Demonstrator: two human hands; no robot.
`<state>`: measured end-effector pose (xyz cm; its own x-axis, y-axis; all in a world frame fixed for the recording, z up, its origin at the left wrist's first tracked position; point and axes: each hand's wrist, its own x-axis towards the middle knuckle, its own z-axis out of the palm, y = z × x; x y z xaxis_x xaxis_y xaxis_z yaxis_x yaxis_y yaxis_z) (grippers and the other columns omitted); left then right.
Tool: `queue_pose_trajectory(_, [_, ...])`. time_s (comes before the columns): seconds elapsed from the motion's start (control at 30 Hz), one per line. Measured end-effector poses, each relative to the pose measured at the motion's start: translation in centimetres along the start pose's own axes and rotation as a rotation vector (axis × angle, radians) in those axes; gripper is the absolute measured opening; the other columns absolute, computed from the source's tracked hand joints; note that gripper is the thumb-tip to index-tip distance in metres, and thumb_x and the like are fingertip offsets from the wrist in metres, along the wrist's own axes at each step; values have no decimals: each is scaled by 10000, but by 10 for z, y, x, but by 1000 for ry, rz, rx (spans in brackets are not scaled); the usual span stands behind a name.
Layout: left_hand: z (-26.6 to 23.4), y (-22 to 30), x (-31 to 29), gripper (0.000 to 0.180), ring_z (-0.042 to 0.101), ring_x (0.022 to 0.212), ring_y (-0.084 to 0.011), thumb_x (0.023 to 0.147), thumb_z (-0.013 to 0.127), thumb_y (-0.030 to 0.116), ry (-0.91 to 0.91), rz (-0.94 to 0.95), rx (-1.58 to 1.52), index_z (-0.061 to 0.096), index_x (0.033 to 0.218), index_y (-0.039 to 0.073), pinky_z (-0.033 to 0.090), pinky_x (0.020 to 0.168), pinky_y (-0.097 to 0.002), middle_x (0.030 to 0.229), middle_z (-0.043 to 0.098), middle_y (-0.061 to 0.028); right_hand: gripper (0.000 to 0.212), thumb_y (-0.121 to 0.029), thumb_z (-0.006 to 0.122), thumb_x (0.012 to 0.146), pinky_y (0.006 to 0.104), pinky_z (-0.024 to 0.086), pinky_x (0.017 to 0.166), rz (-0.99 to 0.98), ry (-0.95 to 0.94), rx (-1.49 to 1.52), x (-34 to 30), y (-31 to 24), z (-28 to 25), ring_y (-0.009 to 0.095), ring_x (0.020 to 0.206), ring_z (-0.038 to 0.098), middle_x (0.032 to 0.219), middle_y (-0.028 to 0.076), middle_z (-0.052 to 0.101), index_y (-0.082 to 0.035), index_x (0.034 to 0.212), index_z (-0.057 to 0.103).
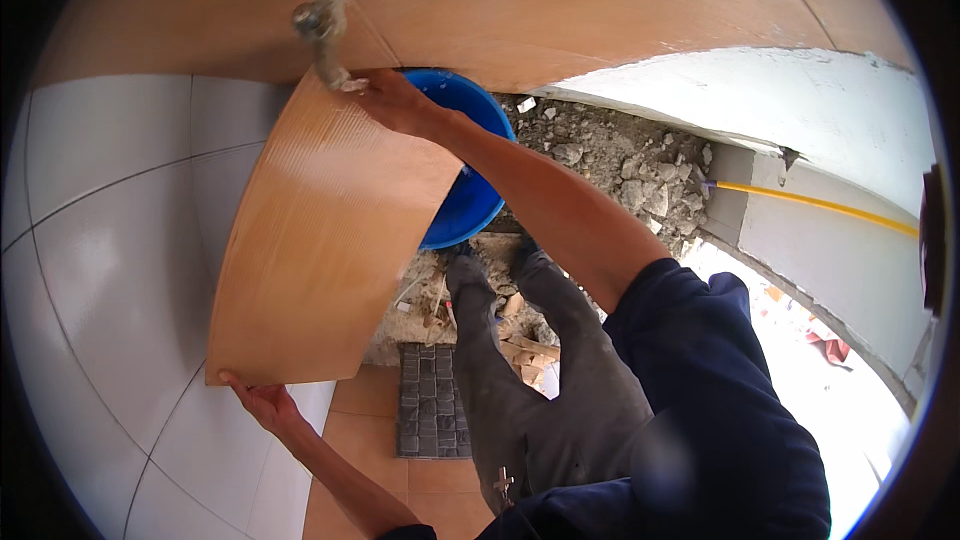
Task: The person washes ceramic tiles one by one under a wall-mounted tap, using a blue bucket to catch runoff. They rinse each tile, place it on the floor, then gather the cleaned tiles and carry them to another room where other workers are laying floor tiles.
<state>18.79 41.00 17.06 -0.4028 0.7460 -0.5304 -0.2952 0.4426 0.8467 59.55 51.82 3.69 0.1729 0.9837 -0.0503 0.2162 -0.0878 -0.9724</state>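
Note:
A large tan tile is held up at a slant between my two hands. Its surface shines as if wet, with fine ripple-like lines toward the far end. My left hand grips the near left corner, thumb and fingers closed on the edge. At the far end, my right hand holds the edge close under a tap in the wall. Partly behind the tile stands a blue plastic tub; its inside is mostly hidden.
White wall tiles rise on the left. Broken rubble covers the floor beyond my feet. A yellow pole leans at the right. A dark textured mat lies on tan floor tiles beside my legs.

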Motion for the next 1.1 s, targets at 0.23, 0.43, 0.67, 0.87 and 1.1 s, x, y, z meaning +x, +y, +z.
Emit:
queue_pose_trajectory(0.23, [23,14,17,686,482,1168,-204,800,667,498,152,-166,124,453,1299,78,435,913,-379,1305,488,-61,458,-453,510,879,467,480,753,415,-1,-198,-14,-32,-14,393,839,628,844,224,647,-21,937,651])
queue_pose_trajectory(0.43, [6,-23,55,701,508,1141,-229,809,662,488,66,-330,77,426,1315,64,453,911,-390,1285,505,-74,512,-494,484,892,448,499,641,397,-124,-433,-23,-37,-39,360,750,651,760,220,629,-9,896,649])
queue_pose_trajectory(0.67, [43,-52,80,671,510,1139,-215,831,652,454,-98,-332,193,428,1310,40,425,956,-357,1272,511,-92,610,-558,569,843,345,514,606,777,-313,38,-59,-38,-97,187,761,636,821,93,654,25,1012,624])
queue_pose_trajectory(0.87, [99,-84,112,620,546,1071,-200,824,677,417,-196,-351,236,497,1244,-3,455,906,-344,1197,562,-97,512,-231,705,814,360,544,814,776,-72,645,-125,-40,-120,214,961,631,1110,128,615,-5,1229,508])
queue_pose_trajectory(1.1, [186,-97,112,668,524,1122,-193,796,687,466,-356,-387,469,503,1263,24,418,942,-319,1239,554,-86,490,-179,679,835,342,540,845,945,38,813,-190,-31,-154,222,1058,590,1192,140,568,2,1245,480])
